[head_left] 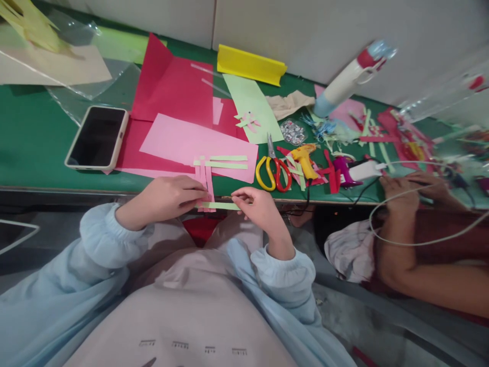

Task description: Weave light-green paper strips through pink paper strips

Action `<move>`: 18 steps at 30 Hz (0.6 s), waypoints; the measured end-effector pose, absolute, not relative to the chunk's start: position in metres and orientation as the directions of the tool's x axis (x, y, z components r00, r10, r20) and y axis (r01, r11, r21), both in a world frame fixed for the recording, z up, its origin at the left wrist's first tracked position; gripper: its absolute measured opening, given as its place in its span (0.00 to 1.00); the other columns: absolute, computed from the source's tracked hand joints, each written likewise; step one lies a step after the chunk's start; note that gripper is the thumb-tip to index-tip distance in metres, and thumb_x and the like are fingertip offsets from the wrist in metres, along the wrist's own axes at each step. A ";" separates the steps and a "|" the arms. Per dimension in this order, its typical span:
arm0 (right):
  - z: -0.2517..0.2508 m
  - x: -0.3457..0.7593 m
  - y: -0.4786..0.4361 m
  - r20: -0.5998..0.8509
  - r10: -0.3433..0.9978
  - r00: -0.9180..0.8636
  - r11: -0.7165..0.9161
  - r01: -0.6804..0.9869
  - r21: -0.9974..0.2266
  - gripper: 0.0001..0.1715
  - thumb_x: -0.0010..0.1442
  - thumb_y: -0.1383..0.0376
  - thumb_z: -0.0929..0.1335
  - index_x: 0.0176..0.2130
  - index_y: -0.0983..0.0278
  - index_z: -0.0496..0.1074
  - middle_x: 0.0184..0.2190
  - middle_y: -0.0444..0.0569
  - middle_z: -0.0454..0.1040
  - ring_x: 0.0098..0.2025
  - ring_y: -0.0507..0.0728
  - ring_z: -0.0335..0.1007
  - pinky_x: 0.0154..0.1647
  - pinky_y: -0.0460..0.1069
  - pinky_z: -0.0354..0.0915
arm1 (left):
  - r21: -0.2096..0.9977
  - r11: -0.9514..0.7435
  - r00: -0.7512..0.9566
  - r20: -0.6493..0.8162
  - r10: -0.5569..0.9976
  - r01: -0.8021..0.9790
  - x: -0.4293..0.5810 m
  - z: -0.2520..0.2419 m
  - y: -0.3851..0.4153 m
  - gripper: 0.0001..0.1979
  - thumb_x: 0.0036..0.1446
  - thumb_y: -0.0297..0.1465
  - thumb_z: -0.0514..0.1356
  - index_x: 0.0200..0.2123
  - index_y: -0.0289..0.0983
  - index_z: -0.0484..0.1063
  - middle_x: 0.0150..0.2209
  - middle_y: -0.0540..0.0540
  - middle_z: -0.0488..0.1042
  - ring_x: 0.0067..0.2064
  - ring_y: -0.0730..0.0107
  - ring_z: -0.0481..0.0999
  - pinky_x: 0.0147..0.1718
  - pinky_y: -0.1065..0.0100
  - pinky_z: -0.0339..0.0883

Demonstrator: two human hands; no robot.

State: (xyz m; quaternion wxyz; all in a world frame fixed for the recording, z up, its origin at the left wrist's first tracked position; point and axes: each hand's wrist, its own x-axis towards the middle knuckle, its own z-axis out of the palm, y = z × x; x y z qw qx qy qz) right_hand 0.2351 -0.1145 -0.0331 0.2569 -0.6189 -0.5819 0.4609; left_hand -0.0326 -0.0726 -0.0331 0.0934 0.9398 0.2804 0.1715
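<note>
Pink paper strips (210,183) and light green paper strips (229,164) cross each other at the table's front edge. My left hand (168,199) pinches the pink strips near their lower ends. In my right hand (256,205), thumb and fingers close on the right end of a green paper strip (221,206), which crosses the pink ones at the bottom. Behind the strips lies a pink paper sheet (198,140). Scissors (273,168) with one yellow and one red handle rest just beyond my right hand.
A phone (98,137) lies at left beside red paper (179,92). Rightward are a yellow glue gun (305,159), a bag of small beads (293,132), paper scraps and a white bottle (351,79). A co-worker's hands (405,191) rest at the table edge, near a white cable (372,229).
</note>
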 end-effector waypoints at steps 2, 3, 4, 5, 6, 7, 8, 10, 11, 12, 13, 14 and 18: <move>-0.034 0.234 -0.115 -0.253 0.962 -0.101 -0.168 0.509 -0.844 0.11 0.60 0.60 0.70 0.41 0.63 0.77 0.32 0.49 0.80 0.25 0.53 0.76 0.20 0.45 0.68 | 0.260 -0.832 0.795 0.257 0.549 0.490 -0.031 -0.032 -0.073 0.15 0.68 0.34 0.54 0.50 0.44 0.79 0.49 0.46 0.81 0.47 0.64 0.80 0.42 0.68 0.74; -0.034 0.234 -0.115 -0.240 0.966 -0.101 -0.153 0.524 -0.838 0.12 0.59 0.59 0.71 0.40 0.63 0.78 0.32 0.49 0.80 0.26 0.53 0.76 0.22 0.46 0.68 | 0.252 -0.835 0.799 0.255 0.544 0.489 -0.031 -0.031 -0.073 0.15 0.68 0.34 0.54 0.50 0.43 0.79 0.49 0.46 0.81 0.47 0.64 0.80 0.42 0.68 0.74; -0.034 0.233 -0.116 -0.225 0.969 -0.102 -0.136 0.539 -0.831 0.12 0.58 0.58 0.72 0.40 0.63 0.78 0.32 0.49 0.81 0.28 0.54 0.76 0.25 0.46 0.68 | 0.243 -0.838 0.801 0.255 0.541 0.489 -0.030 -0.031 -0.073 0.15 0.68 0.33 0.54 0.50 0.43 0.79 0.49 0.45 0.81 0.46 0.64 0.80 0.42 0.68 0.74; -0.035 0.232 -0.116 -0.210 0.972 -0.105 -0.118 0.552 -0.826 0.13 0.56 0.58 0.73 0.39 0.63 0.78 0.31 0.48 0.81 0.29 0.54 0.77 0.28 0.47 0.68 | 0.235 -0.842 0.803 0.261 0.536 0.486 -0.030 -0.030 -0.073 0.15 0.68 0.33 0.54 0.50 0.43 0.79 0.48 0.45 0.81 0.46 0.64 0.80 0.42 0.67 0.74; -0.035 0.231 -0.116 -0.197 0.974 -0.110 -0.103 0.562 -0.820 0.13 0.55 0.58 0.75 0.39 0.63 0.78 0.31 0.48 0.81 0.31 0.55 0.77 0.30 0.47 0.69 | 0.229 -0.847 0.805 0.268 0.529 0.481 -0.030 -0.030 -0.074 0.15 0.67 0.32 0.54 0.50 0.42 0.78 0.48 0.45 0.81 0.46 0.63 0.80 0.43 0.67 0.74; -0.036 0.231 -0.115 -0.187 0.976 -0.115 -0.090 0.571 -0.816 0.14 0.54 0.59 0.75 0.39 0.62 0.78 0.31 0.48 0.81 0.32 0.55 0.77 0.33 0.48 0.68 | 0.225 -0.851 0.807 0.276 0.522 0.474 -0.030 -0.030 -0.074 0.15 0.67 0.31 0.54 0.50 0.42 0.78 0.48 0.45 0.81 0.47 0.63 0.80 0.43 0.67 0.74; -0.036 0.230 -0.115 -0.178 0.977 -0.118 -0.078 0.577 -0.813 0.14 0.53 0.59 0.76 0.39 0.62 0.78 0.31 0.47 0.81 0.34 0.55 0.77 0.35 0.48 0.68 | 0.225 -0.856 0.809 0.283 0.514 0.465 -0.030 -0.030 -0.075 0.15 0.66 0.30 0.54 0.50 0.41 0.78 0.49 0.44 0.81 0.47 0.63 0.80 0.44 0.66 0.74; -0.037 0.229 -0.114 -0.161 0.979 -0.124 -0.060 0.584 -0.810 0.13 0.53 0.61 0.76 0.39 0.62 0.78 0.31 0.46 0.81 0.35 0.56 0.77 0.37 0.49 0.67 | 0.232 -0.863 0.814 0.291 0.502 0.449 -0.031 -0.029 -0.076 0.15 0.65 0.29 0.54 0.50 0.39 0.78 0.49 0.42 0.80 0.47 0.62 0.79 0.47 0.63 0.73; -0.038 0.228 -0.113 -0.154 0.980 -0.124 -0.054 0.582 -0.811 0.12 0.53 0.62 0.76 0.39 0.61 0.78 0.32 0.46 0.82 0.36 0.55 0.77 0.38 0.49 0.67 | 0.241 -0.864 0.817 0.289 0.499 0.443 -0.032 -0.028 -0.076 0.15 0.64 0.29 0.55 0.50 0.39 0.77 0.50 0.41 0.79 0.48 0.60 0.79 0.48 0.61 0.73; -0.038 0.228 -0.113 -0.150 0.981 -0.125 -0.051 0.578 -0.814 0.11 0.53 0.63 0.75 0.39 0.61 0.78 0.32 0.46 0.82 0.36 0.55 0.77 0.38 0.49 0.67 | 0.254 -0.863 0.820 0.282 0.498 0.436 -0.032 -0.028 -0.076 0.15 0.63 0.30 0.57 0.51 0.39 0.77 0.51 0.40 0.78 0.49 0.59 0.78 0.50 0.59 0.72; -0.039 0.228 -0.112 -0.149 0.981 -0.127 -0.050 0.573 -0.818 0.11 0.53 0.63 0.75 0.39 0.61 0.78 0.32 0.46 0.82 0.36 0.55 0.77 0.38 0.49 0.67 | 0.275 -0.861 0.824 0.274 0.496 0.427 -0.033 -0.027 -0.075 0.16 0.62 0.31 0.58 0.52 0.39 0.76 0.52 0.39 0.77 0.50 0.57 0.77 0.52 0.56 0.71; -0.040 0.228 -0.111 -0.147 0.981 -0.128 -0.049 0.568 -0.822 0.11 0.54 0.63 0.75 0.39 0.61 0.78 0.32 0.46 0.82 0.35 0.55 0.77 0.38 0.49 0.67 | 0.300 -0.858 0.826 0.266 0.496 0.418 -0.033 -0.026 -0.074 0.17 0.61 0.32 0.59 0.52 0.39 0.76 0.52 0.39 0.76 0.51 0.56 0.76 0.53 0.55 0.70; -0.043 0.229 -0.110 -0.144 0.981 -0.126 -0.052 0.552 -0.832 0.11 0.54 0.64 0.75 0.39 0.61 0.78 0.31 0.46 0.81 0.35 0.56 0.77 0.37 0.49 0.68 | 0.332 -0.843 0.821 0.253 0.511 0.422 -0.029 -0.027 -0.067 0.15 0.66 0.30 0.54 0.51 0.37 0.76 0.48 0.38 0.76 0.49 0.58 0.75 0.49 0.59 0.71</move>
